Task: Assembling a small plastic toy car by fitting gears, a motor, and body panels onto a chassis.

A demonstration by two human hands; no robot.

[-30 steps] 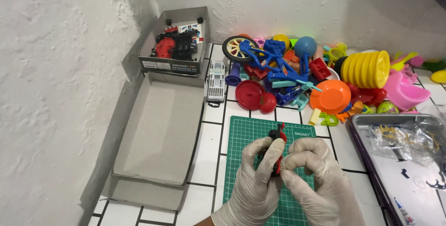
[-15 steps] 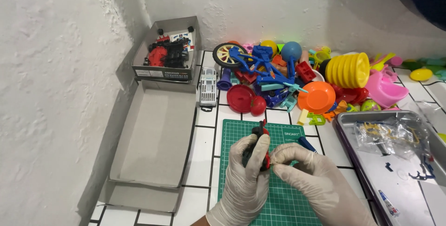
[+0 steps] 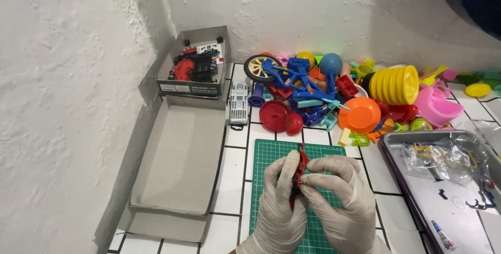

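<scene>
both hands in thin, wrinkled pale latex gloves. left hand [image 3: 279, 202] and right hand [image 3: 339, 199] meet over the green gridded cutting mat [image 3: 271, 155], fingers of both closed on a small red-and-black plastic toy part [image 3: 297, 175], held upright between them, above the mat's middle. part is narrow and glossy; finer shape cannot be told.

surface: white square tiles with dark grout. walls rough white plaster.

containers:
- grey cardboard box [image 3: 195, 66], matte, at back left: holds red and black plastic pieces, packed tight.
- box lid [image 3: 180, 165], flat and shallow, just in front of the box, nothing in it.
- metal tray [image 3: 396, 152], smooth, shiny, at right: holds a crumpled clear bag [image 3: 443, 157] with yellowish bits, plus a few small dark parts loose.

behind the mat: heap of hard plastic toys, including blue bike [image 3: 292, 74], orange dish [image 3: 359, 114], ribbed yellow cylinder [image 3: 395, 84], pink seat [image 3: 436, 107], red disc [image 3: 274, 114]. white ridged car [image 3: 239, 103] beside the box.
</scene>
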